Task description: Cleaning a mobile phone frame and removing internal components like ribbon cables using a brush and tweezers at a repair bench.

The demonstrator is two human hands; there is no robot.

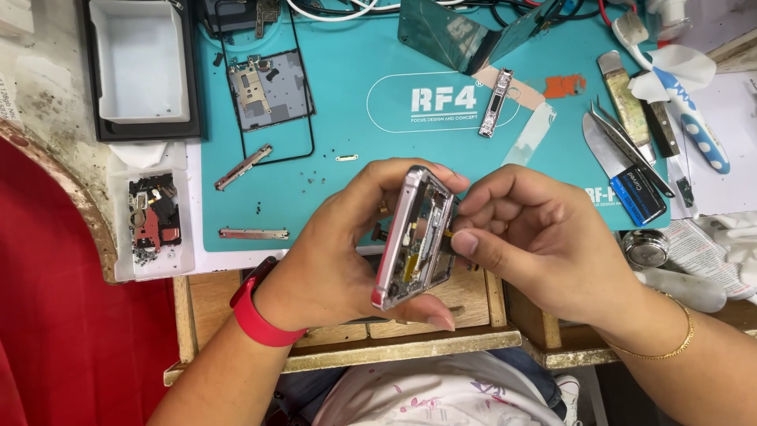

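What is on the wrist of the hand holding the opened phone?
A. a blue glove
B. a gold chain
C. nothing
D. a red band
D: a red band circles the wrist of the left hand, which grips the opened phone frame; the thin gold chain is on the right hand's wrist.

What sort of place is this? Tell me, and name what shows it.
Most likely a phone repair bench. The left hand holds an opened phone frame while the right hand picks at it. Below lies a teal repair mat with tweezers and a tray of small parts.
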